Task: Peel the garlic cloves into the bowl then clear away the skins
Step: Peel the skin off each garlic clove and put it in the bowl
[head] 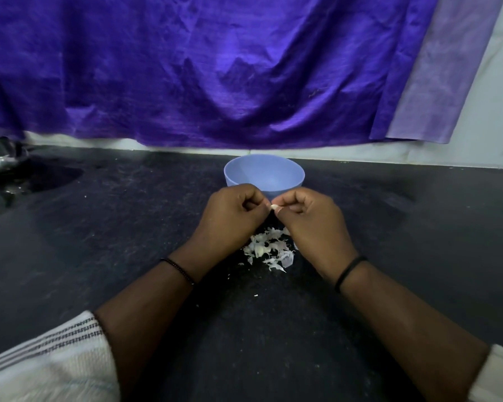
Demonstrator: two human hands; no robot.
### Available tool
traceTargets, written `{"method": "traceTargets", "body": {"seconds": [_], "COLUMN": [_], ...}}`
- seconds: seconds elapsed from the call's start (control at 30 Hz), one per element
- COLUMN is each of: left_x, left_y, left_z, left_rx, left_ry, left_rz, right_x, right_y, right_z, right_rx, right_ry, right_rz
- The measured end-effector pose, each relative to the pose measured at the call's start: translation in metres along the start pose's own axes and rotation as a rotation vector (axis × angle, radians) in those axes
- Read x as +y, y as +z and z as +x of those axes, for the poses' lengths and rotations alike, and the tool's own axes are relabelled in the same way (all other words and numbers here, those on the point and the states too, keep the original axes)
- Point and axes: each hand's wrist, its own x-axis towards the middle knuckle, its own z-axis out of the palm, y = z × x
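Observation:
A light blue bowl (pixel 264 172) stands on the black counter (pixel 114 242), just beyond my hands; its inside is mostly hidden from this angle. My left hand (pixel 233 214) and my right hand (pixel 311 219) meet in front of the bowl, both pinching one small pale garlic clove (pixel 274 207) between their fingertips. Under my hands lies a heap of white garlic skins (pixel 269 249), partly covered by my right wrist, with what looks like a clove among them.
A purple cloth (pixel 215 68) hangs down the wall behind the bowl. A shiny steel vessel (pixel 0 156) sits at the far left on a wet patch. Small skin flecks (pixel 255 295) dot the counter near my forearms.

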Motion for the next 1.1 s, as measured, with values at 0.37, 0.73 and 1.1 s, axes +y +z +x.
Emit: {"method": "traceTargets", "body": {"seconds": [0.37,0.73,1.1], "left_x": [-0.007,-0.012,-0.008], "left_y": [-0.016,-0.008,-0.003], "left_z": [0.015,0.005,-0.013], "left_rx": [0.207,0.046,-0.029], "left_ry": [0.115,0.013,-0.061], "left_rz": [0.09,-0.06,-0.118], "right_x": [0.012,0.009,0.009], "right_y": [-0.015,-0.015,-0.013], "right_z": [0.004,0.002,0.001], "right_rx": [-0.083,-0.087,-0.125], "right_ry": [-0.001,-0.04,0.097], "right_rz": [-0.05,-0.061,0.147]}}
